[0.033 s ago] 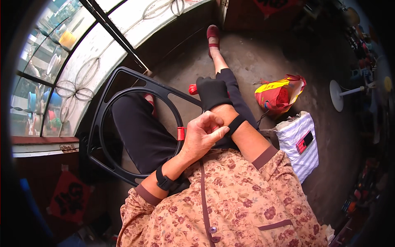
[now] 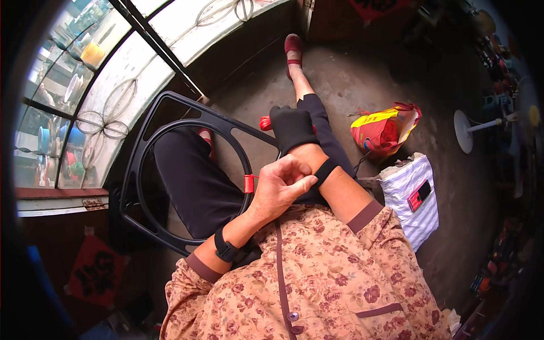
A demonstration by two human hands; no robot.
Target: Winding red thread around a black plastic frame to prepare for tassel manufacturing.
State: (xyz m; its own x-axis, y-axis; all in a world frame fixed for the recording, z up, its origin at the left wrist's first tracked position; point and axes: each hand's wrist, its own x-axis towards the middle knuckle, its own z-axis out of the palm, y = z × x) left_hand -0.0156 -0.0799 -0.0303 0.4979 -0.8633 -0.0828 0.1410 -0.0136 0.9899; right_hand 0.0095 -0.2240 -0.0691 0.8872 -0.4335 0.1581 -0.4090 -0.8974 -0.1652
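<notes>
Bare left hand [image 2: 280,190] pinches right hand's [image 2: 292,129] black fabric glove [image 2: 293,126].

Home doorway: concrete floor [image 2: 362,85], glazed door [image 2: 130,73]

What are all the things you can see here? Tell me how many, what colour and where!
frame with ring: 1, black with red clips, over the lap
plastic bag: 1, red and yellow, floor at right
striped sack: 1, white and blue, beside the right arm
stand: 1, white, far right
window grille: 1, white, upper left
shoe: 1, red, top centre
right hand: black glove, on the frame
left hand: bare, at the right wrist strap
</notes>
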